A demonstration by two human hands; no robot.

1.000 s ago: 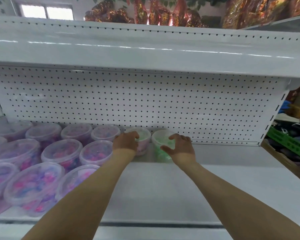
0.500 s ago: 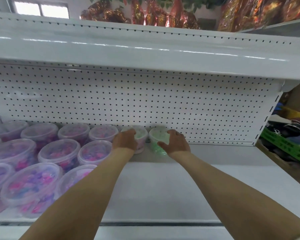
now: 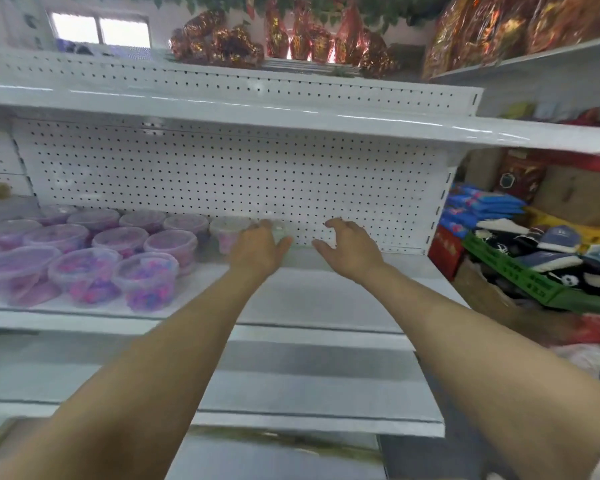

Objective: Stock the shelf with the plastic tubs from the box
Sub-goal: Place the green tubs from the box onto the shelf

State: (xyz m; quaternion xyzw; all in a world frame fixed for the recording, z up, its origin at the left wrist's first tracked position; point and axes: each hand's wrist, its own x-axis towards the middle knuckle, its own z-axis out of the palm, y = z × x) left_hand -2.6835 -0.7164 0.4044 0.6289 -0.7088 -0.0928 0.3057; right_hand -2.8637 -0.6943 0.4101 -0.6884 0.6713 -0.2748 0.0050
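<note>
Several clear lidded plastic tubs (image 3: 84, 275) of pink and purple pieces fill the left half of the white shelf (image 3: 326, 296). At the end of the back row stand a pink-filled tub (image 3: 226, 233) and a pale green tub (image 3: 278, 228), against the pegboard. My left hand (image 3: 257, 249) hovers just in front of these two, fingers spread, and hides most of the green tub. Off to the right of the green tub, my right hand (image 3: 349, 247) is apart from it, open and holding nothing.
The shelf's right half is bare up to its end upright (image 3: 442, 202). Another white shelf (image 3: 291, 386) juts out below, one hangs overhead (image 3: 291, 112). Right of the unit are a green crate (image 3: 520, 275) of caps and stacked blue packs (image 3: 482, 204).
Both hands have let go of the pink and green tubs, which stay at the back of the shelf. The right hand has drawn off to the right. The view has pulled back and turned right.
</note>
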